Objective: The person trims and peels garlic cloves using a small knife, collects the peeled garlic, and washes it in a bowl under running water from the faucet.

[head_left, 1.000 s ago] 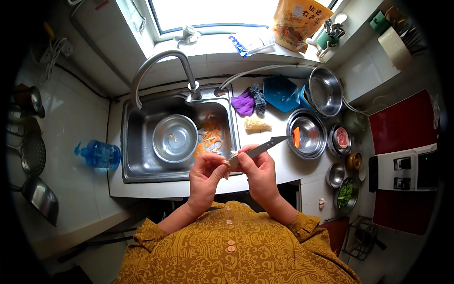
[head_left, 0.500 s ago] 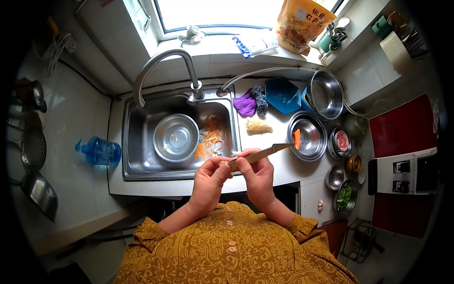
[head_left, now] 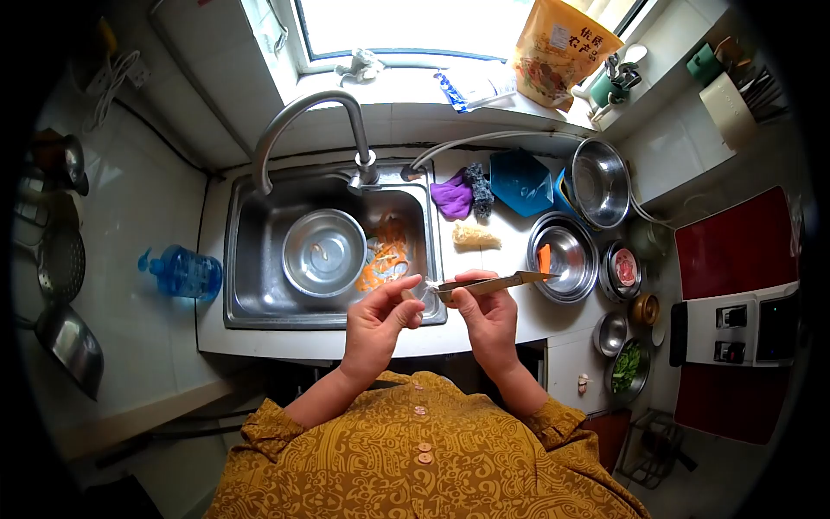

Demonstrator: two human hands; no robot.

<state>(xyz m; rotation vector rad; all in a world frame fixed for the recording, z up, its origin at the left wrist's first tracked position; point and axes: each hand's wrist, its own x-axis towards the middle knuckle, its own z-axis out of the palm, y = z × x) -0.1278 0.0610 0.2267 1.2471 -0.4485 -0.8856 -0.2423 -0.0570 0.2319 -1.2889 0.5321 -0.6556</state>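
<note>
My right hand (head_left: 490,322) grips a knife (head_left: 506,282), its blade pointing right toward the nested steel bowls. A whitish scrap of peel (head_left: 431,285) shows at the handle end, by my right fingertips. Just left of it, my left hand (head_left: 373,327) is closed in a pinch on a small pale piece that looks like a garlic clove, mostly hidden by the fingers. Both hands are over the sink's front right corner, slightly apart. Inside the sink (head_left: 251,304), a steel basin (head_left: 296,275) holds a small pale piece, beside orange and white peelings (head_left: 385,259).
Nested steel bowls (head_left: 581,290) with a carrot piece (head_left: 544,258) stand right of the sink. Behind are a purple cloth (head_left: 452,195), a loofah-like scrubber (head_left: 475,235) and a blue tray (head_left: 520,180). Garlic cloves (head_left: 584,381) lie near a bowl of greens (head_left: 626,367). The faucet (head_left: 313,97) arches over the sink.
My hands have drawn apart: the right moved right with the knife, the left slightly left with the small piece. The whitish peel now shows between them. The view has shifted a little.
</note>
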